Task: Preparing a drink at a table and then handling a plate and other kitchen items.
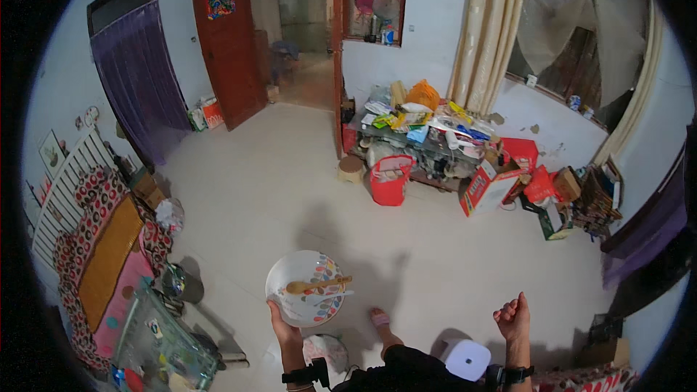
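Observation:
My left hand (284, 330) grips the near-left rim of a large white plate (290, 267) with a coloured leaf pattern on its right side. Across the plate lies a wooden spoon (312, 285), its bowl to the left and its handle reaching past the right rim. Just below it rests a thin pale utensil (340, 295), too small to name for certain. My right hand (514, 318) is raised off to the right, curled into a fist, with nothing visible in it. Dark straps circle both wrists.
A glass-topped table (156, 341) stands at lower left, near a bed (109, 261) and a dark bin (181, 283). A white stool (466, 358) is beside me. Ahead, a cluttered table (435, 138) has a red bag (390, 180) and boxes around it. A red-brown door (231, 51) stands ajar.

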Demonstrator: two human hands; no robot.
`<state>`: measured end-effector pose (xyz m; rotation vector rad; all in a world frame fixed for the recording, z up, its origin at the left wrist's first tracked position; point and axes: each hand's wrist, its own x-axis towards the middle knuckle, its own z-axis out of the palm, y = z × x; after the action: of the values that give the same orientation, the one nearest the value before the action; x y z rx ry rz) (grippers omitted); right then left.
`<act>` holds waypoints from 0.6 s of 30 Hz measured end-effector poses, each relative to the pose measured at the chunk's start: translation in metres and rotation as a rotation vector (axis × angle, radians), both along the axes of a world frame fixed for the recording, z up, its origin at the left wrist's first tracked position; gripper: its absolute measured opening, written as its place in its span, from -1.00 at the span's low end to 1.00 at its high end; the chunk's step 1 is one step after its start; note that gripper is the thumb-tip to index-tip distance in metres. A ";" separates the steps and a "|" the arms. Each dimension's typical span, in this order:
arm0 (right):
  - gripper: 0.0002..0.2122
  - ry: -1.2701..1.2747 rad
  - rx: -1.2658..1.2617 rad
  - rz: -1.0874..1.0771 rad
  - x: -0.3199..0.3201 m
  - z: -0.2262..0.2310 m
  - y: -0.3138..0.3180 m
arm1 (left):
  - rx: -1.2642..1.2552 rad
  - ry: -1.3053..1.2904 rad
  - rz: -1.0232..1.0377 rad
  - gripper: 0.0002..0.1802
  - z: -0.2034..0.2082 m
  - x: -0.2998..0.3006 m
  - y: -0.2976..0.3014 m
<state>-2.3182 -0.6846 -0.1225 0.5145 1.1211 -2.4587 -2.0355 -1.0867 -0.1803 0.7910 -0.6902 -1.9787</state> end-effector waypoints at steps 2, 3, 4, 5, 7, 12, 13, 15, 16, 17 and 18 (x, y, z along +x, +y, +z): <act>-0.59 -0.017 -0.027 0.002 -0.054 -0.011 -0.040 | -0.032 0.004 0.037 -0.31 -0.003 -0.023 -0.023; -0.59 -0.032 -0.048 0.003 -0.075 -0.014 -0.064 | -0.043 0.001 0.047 -0.30 -0.001 -0.029 -0.035; -0.60 -0.007 -0.052 0.076 -0.102 -0.016 -0.093 | 0.029 -0.045 0.124 -0.29 0.000 -0.041 -0.049; -0.60 0.015 -0.054 0.142 -0.122 -0.017 -0.121 | 0.070 -0.094 0.165 -0.29 0.008 -0.050 -0.061; -0.60 -0.074 0.014 0.267 -0.159 -0.008 -0.198 | -0.021 -0.011 0.215 -0.26 -0.009 -0.050 -0.094; -0.59 -0.027 -0.029 0.740 -0.192 0.003 -0.382 | 0.066 -0.130 0.399 -0.19 0.009 -0.066 -0.143; -0.58 0.001 -0.099 0.880 -0.197 -0.003 -0.412 | 0.092 -0.150 0.480 -0.17 0.010 -0.071 -0.157; -0.58 0.039 -0.002 0.883 -0.188 0.007 -0.476 | 0.125 -0.187 0.504 -0.15 -0.003 -0.076 -0.190; -0.58 0.081 0.091 0.876 -0.191 0.009 -0.501 | 0.103 -0.151 0.500 -0.15 -0.015 -0.078 -0.209; -0.58 0.083 0.098 0.874 -0.197 0.003 -0.524 | 0.081 -0.115 0.502 -0.16 -0.018 -0.084 -0.230; -0.58 0.112 0.101 0.907 -0.204 -0.006 -0.545 | 0.089 -0.112 0.495 -0.16 -0.023 -0.092 -0.256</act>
<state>-2.5220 -1.2299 -0.1288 -0.1164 1.1752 -1.6521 -2.1275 -1.3428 -0.2033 1.0220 -0.4185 -1.5308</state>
